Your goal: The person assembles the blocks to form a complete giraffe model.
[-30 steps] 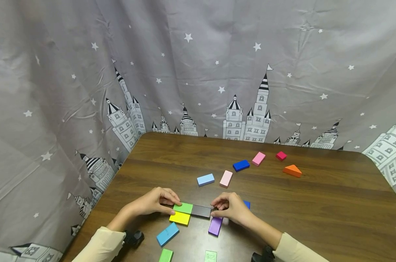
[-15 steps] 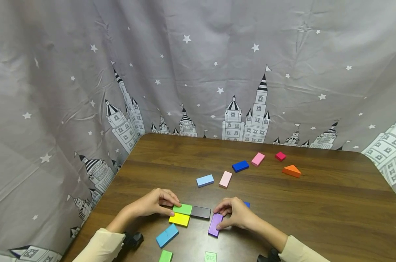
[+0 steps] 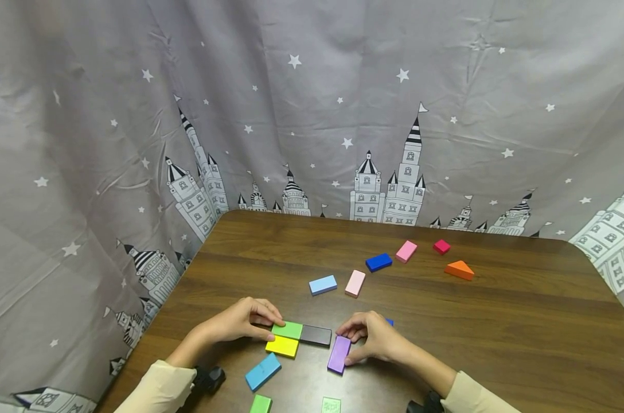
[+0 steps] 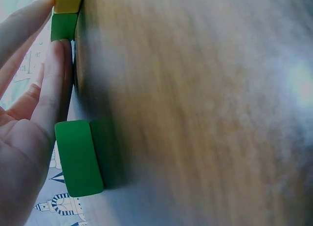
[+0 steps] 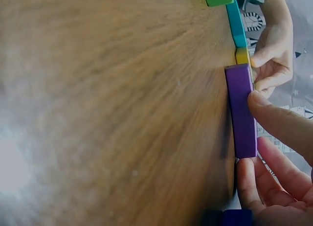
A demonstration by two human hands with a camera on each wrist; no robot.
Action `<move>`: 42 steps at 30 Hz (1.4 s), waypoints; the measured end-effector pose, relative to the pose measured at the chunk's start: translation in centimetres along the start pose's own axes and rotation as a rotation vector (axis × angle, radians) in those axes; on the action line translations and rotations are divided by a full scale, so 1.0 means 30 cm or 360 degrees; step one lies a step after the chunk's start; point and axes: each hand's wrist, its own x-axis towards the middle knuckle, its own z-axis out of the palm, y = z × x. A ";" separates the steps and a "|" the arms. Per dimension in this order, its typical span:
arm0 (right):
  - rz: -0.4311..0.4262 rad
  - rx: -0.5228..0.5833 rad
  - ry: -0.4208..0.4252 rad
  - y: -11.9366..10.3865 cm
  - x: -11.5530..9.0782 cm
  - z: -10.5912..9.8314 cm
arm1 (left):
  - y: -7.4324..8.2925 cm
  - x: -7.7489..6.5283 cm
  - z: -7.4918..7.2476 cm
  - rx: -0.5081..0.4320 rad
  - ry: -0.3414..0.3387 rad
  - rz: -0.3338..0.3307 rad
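Note:
In the head view, my left hand [image 3: 252, 319] pinches two blocks lying side by side, a green block [image 3: 288, 330] and a yellow block [image 3: 282, 346]. Its thumb is on the yellow one and a finger touches the green one. A black block [image 3: 315, 335] continues the row, against the green block's right end. My right hand [image 3: 374, 337] holds a purple block [image 3: 339, 355], thumb at its right side, a finger at its far end. The right wrist view shows that purple block [image 5: 242, 111] flat on the table, slightly apart from the black one.
Nearer me lie a turquoise block [image 3: 263, 371], a green block [image 3: 261, 404] and a pale green block [image 3: 331, 405]. Farther off are light blue [image 3: 323, 285], pale pink [image 3: 355, 283], blue [image 3: 378, 262], pink, red and orange blocks. Another green block [image 4: 79, 158] sits by my left hand.
My right hand has left the black block's right end and come nearer me, onto the purple block. The left hand stays at the green and yellow blocks.

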 end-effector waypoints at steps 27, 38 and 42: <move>-0.0028 -0.0032 -0.0035 -0.002 -0.004 -0.001 | -0.003 -0.003 0.001 -0.0006 0.0003 -0.0007; -0.0081 -0.0083 -0.0053 -0.003 -0.017 0.006 | -0.009 0.001 -0.001 -0.0002 0.0010 0.0010; -0.0101 -0.0104 -0.0050 -0.005 -0.018 0.014 | -0.009 -0.002 -0.001 -0.0001 0.0005 0.0026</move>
